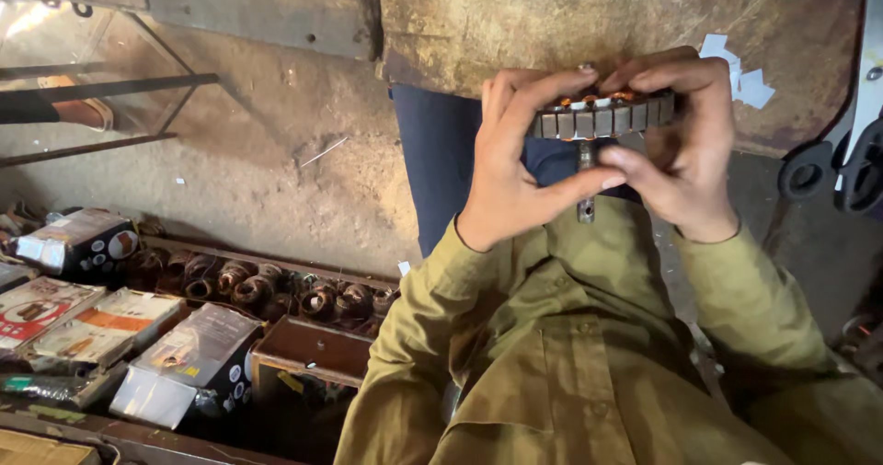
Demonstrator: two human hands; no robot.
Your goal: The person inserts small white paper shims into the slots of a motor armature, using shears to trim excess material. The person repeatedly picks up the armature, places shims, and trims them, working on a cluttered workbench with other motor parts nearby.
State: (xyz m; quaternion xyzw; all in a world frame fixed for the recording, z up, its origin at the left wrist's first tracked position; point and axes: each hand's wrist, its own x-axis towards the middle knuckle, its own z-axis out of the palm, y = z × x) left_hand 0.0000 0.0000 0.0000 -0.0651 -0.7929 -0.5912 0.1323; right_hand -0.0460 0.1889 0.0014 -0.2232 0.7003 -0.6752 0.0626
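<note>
- Work in hand: a slotted metal motor core (602, 117) w/ a steel shaft (586, 184), held up in front of the chest, between both hands.
- Left hand (515, 157): fingers curled over the core's left end, thumb stretched under it toward the shaft; pinching the core, not spread.
- Right hand (685, 148): fingers wrapped over the top and right end, thumb below near the shaft; also clamped on the core.
- Copper-coloured winding bits show at the top edge, just under the right fingertips. Judged: some wire is in place there; how much of the slots is filled can't be told, fingers hide most of it.
- Left to do, judged: whatever goes on at the top edge isn't finished, since both hands are tight on it and nothing is set down.
- Counts: 1 core, 1 shaft, 2 hands on it.
- Well below-left of the grip: row of copper wire coils (262, 288), approx. 7–8 visible, some too dark to separate.
- Further left of those: printed cartons (189, 355), about 5, one partly cut by the edge.
- Beyond the grip: 1 worn metal sheet (515, 19) w/ white paper scraps (740, 74) to the right of the right hand.
- Far right of the grip: dark tool handles (832, 171), count unclear.
</note>
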